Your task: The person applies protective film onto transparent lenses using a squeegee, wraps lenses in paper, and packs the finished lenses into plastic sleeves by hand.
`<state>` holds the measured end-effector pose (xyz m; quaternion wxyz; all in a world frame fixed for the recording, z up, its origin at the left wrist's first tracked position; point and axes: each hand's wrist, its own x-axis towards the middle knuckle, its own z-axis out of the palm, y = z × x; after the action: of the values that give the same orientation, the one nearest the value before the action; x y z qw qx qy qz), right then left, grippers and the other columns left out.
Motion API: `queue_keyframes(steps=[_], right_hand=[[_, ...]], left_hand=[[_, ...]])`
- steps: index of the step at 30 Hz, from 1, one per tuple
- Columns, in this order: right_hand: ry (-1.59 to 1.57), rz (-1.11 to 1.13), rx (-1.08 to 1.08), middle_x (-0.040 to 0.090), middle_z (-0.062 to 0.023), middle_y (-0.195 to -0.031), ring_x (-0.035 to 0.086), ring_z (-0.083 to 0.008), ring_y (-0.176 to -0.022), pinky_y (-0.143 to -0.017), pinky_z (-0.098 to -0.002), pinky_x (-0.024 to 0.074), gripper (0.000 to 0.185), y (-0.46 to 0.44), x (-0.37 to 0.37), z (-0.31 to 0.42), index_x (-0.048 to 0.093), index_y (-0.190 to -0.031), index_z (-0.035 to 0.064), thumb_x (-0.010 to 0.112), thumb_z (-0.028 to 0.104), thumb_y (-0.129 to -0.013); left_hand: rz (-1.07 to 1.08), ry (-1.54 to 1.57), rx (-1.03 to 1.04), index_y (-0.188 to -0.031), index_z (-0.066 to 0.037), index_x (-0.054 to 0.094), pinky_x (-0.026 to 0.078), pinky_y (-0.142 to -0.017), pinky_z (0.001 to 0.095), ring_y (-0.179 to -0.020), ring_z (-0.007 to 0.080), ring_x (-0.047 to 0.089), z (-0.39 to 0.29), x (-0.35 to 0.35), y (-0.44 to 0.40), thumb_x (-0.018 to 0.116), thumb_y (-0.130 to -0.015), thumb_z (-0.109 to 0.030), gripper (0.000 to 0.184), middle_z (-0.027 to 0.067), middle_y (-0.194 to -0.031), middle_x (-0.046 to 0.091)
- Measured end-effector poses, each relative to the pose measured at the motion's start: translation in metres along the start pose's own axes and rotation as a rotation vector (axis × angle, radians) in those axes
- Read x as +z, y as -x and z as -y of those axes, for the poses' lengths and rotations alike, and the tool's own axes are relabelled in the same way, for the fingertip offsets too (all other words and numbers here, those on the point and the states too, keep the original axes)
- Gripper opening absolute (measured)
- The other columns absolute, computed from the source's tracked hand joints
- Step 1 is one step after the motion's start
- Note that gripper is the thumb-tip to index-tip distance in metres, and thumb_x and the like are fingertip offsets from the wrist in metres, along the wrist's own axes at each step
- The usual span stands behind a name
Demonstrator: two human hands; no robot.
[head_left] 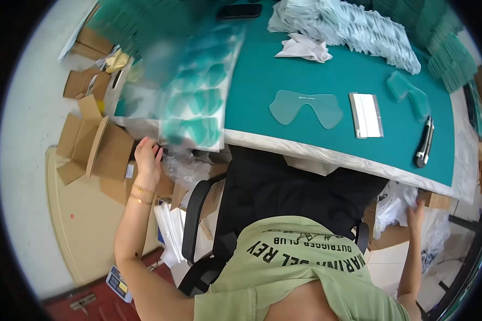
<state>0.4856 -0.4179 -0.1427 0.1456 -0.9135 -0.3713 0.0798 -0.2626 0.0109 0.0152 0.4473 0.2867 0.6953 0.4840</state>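
My left hand (pixel 149 160) is off the table's front left corner, above an open cardboard box. Its fingers are slightly bent and apart, with nothing visible in them. Low at the right, below the table edge, my right hand (pixel 415 213) has its fingers closed on a crumpled clear plastic bag (pixel 392 208). On the green mat (pixel 251 115) lie a clear mask-shaped lens sheet (pixel 306 108), a white rectangular pad (pixel 366 115), a tinted lens piece (pixel 408 95) and a utility knife (pixel 425 143).
Printed film sheets with rows of green lens shapes (pixel 194 115) lie along the table's left side. A folded cloth (pixel 305 48), stacked pale pieces (pixel 353 29) and a black phone (pixel 240 11) are at the back. Cardboard boxes (pixel 112 144) crowd the left; a chair armrest (pixel 194 219) is beside me.
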Motion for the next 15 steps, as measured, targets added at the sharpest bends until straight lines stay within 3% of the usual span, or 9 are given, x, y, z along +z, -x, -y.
queue_keyframes(steps=[2, 3, 4, 5, 6, 10, 11, 13, 15], right_hand=[[0.198, -0.038, 0.207, 0.063, -0.0246, -0.098, 0.062, -0.041, -0.094, -0.082, -0.0477, 0.0487, 0.051, 0.008, 0.031, -0.049, 0.04, -0.125, 0.0044, 0.058, 0.011, -0.078], [0.302, -0.01, 0.356, 0.063, -0.0258, -0.099, 0.062, -0.0423, -0.094, -0.083, -0.0494, 0.0485, 0.049, 0.006, 0.069, -0.089, 0.039, -0.126, 0.0058, 0.056, 0.011, -0.08], [0.286, 0.033, 0.385, 0.063, -0.027, -0.102, 0.062, -0.0444, -0.092, -0.083, -0.053, 0.048, 0.05, 0.009, 0.112, -0.12, 0.037, -0.128, 0.0072, 0.054, 0.01, -0.081], [0.248, -0.004, 0.311, 0.063, -0.0257, -0.105, 0.06, -0.0441, -0.098, -0.082, -0.0487, 0.0484, 0.031, 0.012, 0.181, -0.179, 0.046, -0.112, 0.0025, 0.051, 0.012, -0.084], [0.242, -0.015, 0.294, 0.063, -0.0257, -0.105, 0.06, -0.0441, -0.098, -0.082, -0.0487, 0.0484, 0.031, -0.012, 0.191, -0.189, 0.046, -0.112, 0.0025, 0.051, 0.012, -0.084], [0.175, 0.42, 0.24, 0.063, -0.0248, -0.108, 0.06, -0.0402, -0.1, -0.084, -0.0463, 0.0485, 0.032, -0.004, 0.256, -0.032, 0.052, -0.113, 0.0028, 0.049, 0.021, -0.087], [0.158, 0.546, 0.241, 0.062, -0.0246, -0.108, 0.06, -0.0393, -0.101, -0.085, -0.0458, 0.0485, 0.033, 0.037, 0.242, -0.103, 0.053, -0.114, 0.0029, 0.049, 0.023, -0.088], [0.118, 0.776, 0.251, 0.062, -0.0241, -0.11, 0.06, -0.0373, -0.102, -0.086, -0.0446, 0.0485, 0.036, -0.021, 0.259, -0.08, 0.056, -0.114, 0.003, 0.048, 0.028, -0.09], [0.071, 0.981, 0.257, 0.062, -0.0237, -0.111, 0.06, -0.0353, -0.103, -0.087, -0.0434, 0.0486, 0.04, -0.026, 0.255, -0.107, 0.059, -0.115, 0.0032, 0.047, 0.033, -0.091]], left_hand=[[0.018, -0.004, -0.106, -0.129, -0.011, 0.043, 0.038, -0.094, 0.0465, -0.112, 0.0264, 0.039, 0.001, -0.003, -0.024, 0.066, -0.085, -0.029, 0.053, 0.0093, -0.126, 0.041], [0.002, -0.001, -0.099, -0.129, -0.011, 0.043, 0.038, -0.094, 0.0465, -0.112, 0.0264, 0.039, -0.003, 0.002, -0.023, 0.066, -0.085, -0.029, 0.053, 0.0093, -0.126, 0.041], [-0.053, 0.007, -0.186, -0.132, -0.012, 0.041, 0.036, -0.095, 0.049, -0.116, 0.0282, 0.037, -0.006, 0.009, -0.02, 0.066, -0.085, -0.034, 0.058, 0.01, -0.13, 0.04], [-0.104, 0.023, -0.273, -0.136, -0.014, 0.039, 0.034, -0.095, 0.0516, -0.119, 0.0301, 0.035, -0.007, 0.017, -0.018, 0.066, -0.085, -0.038, 0.063, 0.0106, -0.134, 0.038], [0.058, -0.014, -0.242, -0.14, -0.015, 0.035, 0.029, -0.098, 0.0539, -0.129, 0.0327, 0.029, -0.002, 0.006, -0.027, 0.062, -0.085, -0.049, 0.07, 0.011, -0.142, 0.033], [0.057, -0.081, -0.229, -0.145, -0.014, 0.023, 0.022, -0.104, 0.0513, -0.128, 0.0292, 0.033, 0.002, -0.001, -0.044, 0.06, -0.081, -0.061, 0.088, 0.0105, -0.141, 0.035], [0.061, -0.056, -0.242, -0.145, -0.014, 0.023, 0.024, -0.103, 0.0515, -0.128, 0.0289, 0.034, -0.002, 0.0, -0.042, 0.061, -0.081, -0.06, 0.088, 0.0104, -0.141, 0.036], [-0.079, -0.147, -0.201, -0.141, -0.006, 0.031, 0.035, -0.098, 0.0437, -0.119, 0.025, 0.044, -0.015, 0.01, -0.033, 0.066, -0.081, -0.053, 0.084, 0.0121, -0.134, 0.044], [-0.084, -0.492, 0.074, -0.134, 0.001, 0.04, 0.042, -0.094, 0.0354, -0.11, 0.0235, 0.052, -0.022, -0.001, -0.057, 0.07, -0.08, -0.047, 0.079, 0.015, -0.123, 0.053]])
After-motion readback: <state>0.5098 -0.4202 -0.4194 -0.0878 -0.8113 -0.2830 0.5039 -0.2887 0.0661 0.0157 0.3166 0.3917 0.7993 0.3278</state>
